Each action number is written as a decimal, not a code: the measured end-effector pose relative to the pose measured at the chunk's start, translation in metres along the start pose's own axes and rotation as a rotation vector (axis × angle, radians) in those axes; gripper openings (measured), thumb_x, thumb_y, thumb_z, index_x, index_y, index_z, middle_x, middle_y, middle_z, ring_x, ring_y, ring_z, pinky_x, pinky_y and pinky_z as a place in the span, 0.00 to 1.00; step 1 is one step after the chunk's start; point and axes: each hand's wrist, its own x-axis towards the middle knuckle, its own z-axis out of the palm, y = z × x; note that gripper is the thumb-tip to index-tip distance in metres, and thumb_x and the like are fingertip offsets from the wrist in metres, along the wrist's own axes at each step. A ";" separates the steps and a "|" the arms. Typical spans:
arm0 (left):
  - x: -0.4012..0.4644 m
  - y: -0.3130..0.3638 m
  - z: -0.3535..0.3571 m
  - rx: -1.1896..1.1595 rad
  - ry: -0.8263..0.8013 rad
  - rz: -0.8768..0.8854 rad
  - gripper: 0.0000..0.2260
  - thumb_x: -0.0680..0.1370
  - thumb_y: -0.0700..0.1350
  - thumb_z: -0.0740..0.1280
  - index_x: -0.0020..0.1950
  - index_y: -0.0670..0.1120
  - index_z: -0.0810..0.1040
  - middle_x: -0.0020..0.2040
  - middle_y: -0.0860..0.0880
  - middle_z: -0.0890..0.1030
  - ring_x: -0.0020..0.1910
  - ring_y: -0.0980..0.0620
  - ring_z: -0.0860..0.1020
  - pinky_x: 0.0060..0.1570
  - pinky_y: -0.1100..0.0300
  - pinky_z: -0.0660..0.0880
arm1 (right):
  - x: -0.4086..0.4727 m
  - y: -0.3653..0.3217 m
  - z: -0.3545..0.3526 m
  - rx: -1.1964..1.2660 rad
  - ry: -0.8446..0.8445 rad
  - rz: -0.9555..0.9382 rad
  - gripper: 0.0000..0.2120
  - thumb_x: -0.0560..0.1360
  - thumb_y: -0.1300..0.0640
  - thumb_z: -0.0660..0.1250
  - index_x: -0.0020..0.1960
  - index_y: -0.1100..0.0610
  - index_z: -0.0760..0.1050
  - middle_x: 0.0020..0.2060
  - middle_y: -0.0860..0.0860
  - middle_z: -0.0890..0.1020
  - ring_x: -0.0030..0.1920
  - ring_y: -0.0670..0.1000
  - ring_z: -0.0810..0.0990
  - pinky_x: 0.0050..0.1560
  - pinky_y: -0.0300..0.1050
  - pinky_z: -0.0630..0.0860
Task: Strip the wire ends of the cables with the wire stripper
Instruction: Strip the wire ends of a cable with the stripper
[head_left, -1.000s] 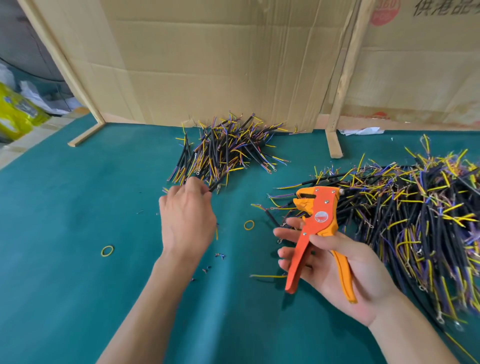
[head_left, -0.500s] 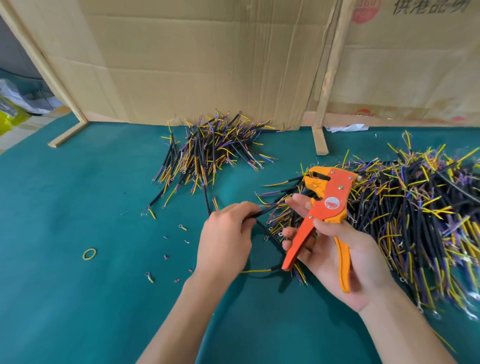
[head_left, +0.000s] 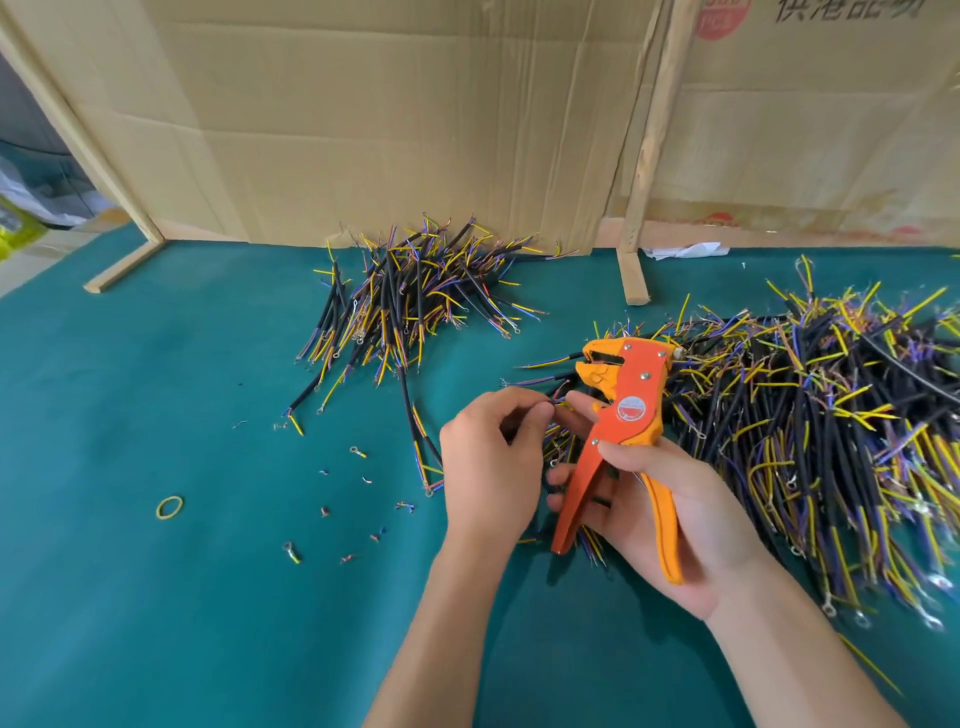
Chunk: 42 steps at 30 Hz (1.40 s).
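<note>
Right hand (head_left: 670, 499): I read grip wrapped round wire stripper (head_left: 621, 410) handles, head up, ready for feed. Left hand (head_left: 491, 457), beside stripper: pinching wire end at its mouth. Unstripped cable heap (head_left: 831, 415) right of stripper, for reach; smaller pile (head_left: 415, 291) beyond-left. Cardboard (head_left: 805, 104) print unreadable.

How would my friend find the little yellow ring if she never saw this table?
Start at the green table and look left of the left hand, well away from both heaps of cables. The yellow rubber band lies flat there by itself. Unlike the tiny wire scraps nearby, it is a closed loop with the green showing through its middle.
</note>
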 end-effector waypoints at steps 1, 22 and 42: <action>-0.002 0.000 0.003 -0.025 0.026 -0.024 0.09 0.77 0.41 0.71 0.41 0.55 0.83 0.35 0.59 0.82 0.37 0.60 0.78 0.38 0.71 0.70 | 0.000 0.001 0.001 -0.003 0.002 0.011 0.28 0.73 0.64 0.68 0.73 0.58 0.74 0.67 0.58 0.80 0.46 0.62 0.81 0.49 0.57 0.82; -0.009 -0.011 0.004 -0.123 0.188 -0.037 0.12 0.77 0.35 0.70 0.48 0.53 0.82 0.45 0.55 0.84 0.45 0.61 0.81 0.49 0.70 0.74 | -0.007 -0.005 -0.004 -0.144 -0.035 0.180 0.19 0.72 0.62 0.70 0.62 0.66 0.79 0.42 0.64 0.79 0.39 0.62 0.80 0.42 0.57 0.81; -0.009 -0.008 0.004 -0.127 0.149 -0.040 0.10 0.75 0.33 0.71 0.47 0.47 0.85 0.43 0.54 0.83 0.43 0.61 0.81 0.46 0.72 0.73 | -0.005 0.008 0.015 -0.116 0.126 0.071 0.18 0.67 0.58 0.74 0.55 0.63 0.80 0.28 0.51 0.66 0.22 0.48 0.64 0.22 0.40 0.66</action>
